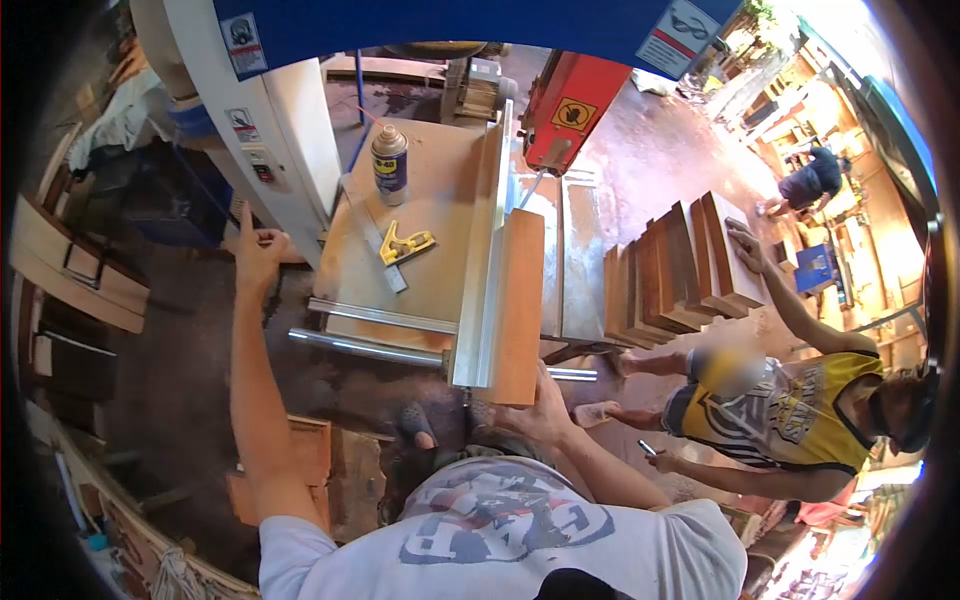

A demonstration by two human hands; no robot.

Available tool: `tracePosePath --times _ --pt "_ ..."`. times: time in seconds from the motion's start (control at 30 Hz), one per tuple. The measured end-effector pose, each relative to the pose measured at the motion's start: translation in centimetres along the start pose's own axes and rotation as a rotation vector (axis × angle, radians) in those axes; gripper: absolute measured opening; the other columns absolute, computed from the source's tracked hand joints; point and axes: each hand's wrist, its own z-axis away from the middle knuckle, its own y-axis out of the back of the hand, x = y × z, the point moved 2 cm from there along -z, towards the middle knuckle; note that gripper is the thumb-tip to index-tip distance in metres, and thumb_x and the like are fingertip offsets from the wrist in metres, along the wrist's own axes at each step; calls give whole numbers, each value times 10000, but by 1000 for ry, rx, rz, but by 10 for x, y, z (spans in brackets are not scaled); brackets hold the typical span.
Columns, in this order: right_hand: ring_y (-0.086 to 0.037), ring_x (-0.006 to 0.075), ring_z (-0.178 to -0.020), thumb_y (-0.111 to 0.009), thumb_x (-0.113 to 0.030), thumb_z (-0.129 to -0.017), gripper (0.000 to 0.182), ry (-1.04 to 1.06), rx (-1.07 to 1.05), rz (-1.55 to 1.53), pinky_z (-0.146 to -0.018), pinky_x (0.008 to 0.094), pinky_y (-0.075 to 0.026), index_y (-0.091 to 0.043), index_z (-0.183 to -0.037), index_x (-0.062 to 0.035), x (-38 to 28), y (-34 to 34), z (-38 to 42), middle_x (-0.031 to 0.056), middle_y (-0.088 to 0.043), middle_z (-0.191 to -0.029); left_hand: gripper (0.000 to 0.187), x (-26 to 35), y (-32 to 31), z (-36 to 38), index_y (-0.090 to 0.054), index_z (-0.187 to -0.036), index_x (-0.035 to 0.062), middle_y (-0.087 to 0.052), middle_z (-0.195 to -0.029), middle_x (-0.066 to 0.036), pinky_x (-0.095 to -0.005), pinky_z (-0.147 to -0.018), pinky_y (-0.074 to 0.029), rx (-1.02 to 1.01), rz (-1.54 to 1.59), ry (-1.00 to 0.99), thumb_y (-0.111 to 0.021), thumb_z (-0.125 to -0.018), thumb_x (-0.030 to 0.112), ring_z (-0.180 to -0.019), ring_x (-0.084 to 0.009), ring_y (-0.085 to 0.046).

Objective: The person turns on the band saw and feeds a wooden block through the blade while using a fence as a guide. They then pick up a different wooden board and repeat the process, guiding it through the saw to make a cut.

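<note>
Head view: right hand (543, 410) gripping the near end of a reddish board (518, 310), left hand (258, 247) raised, index finger extended, others curled.
The board lies along a metal fence (486, 300) on the machine table (440, 180), in a cluttered workshop; its near end overhangs the table edge, and open floor (190, 330) lies left of the rails (370, 345).

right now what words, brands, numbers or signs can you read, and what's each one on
"WD-40": spray can
Picture sign, raised hand: red guard
Picture signs, goggles and what looks like a mask: blue cover
Too small to read: print beside the blue cover's signs and on the pale column's sticker
Too blurred or warped: lettering on the yellow jersey and white shirt
</note>
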Motion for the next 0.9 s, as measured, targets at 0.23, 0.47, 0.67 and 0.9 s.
tracePosePath --times 0.23,0.47,0.67,0.9 --pt "-511 423 -1349 -948 -192 -698 896 161 145 24 -1114 513 -468 -491 -1452 -34 24 -22 0 224 -519 -1443 799 21 -4 51 -361 -1602 -28 -722 -1020 -95 -306 -831 -561 88 -94 30 -750 -912 74 -900 -157 -681" --pt "-435 402 -1414 -966 -259 -669 933 96 339 102 -1174 500 -399 -505 -1452 -48 14 -52 -3 188 -508 -1470 565 18 -53 199 -546 -1469 -71 -689 -1015 -65 -292 -882 -528 193 107 125 -729 -959 88 -932 -133 -639" --pt "-445 386 -1407 -965 -265 -672 938 26 430 57 -1166 507 -409 -503 -1460 -57 12 -58 1 178 -506 -1475 487 -18 -76 307 -608 -1421 -22 -708 -1074 -88 -313 -884 -544 65 115 273 -711 -953 63 -964 -174 -669" --pt "-461 378 -1393 -948 -259 -697 915 -66 367 -12 -1166 484 -419 -496 -1463 -45 7 -55 2 187 -495 -1480 461 -6 -50 280 -617 -1393 -11 -656 -1097 -88 -321 -861 -550 139 4 66 -692 -938 -2 -977 -190 -661"
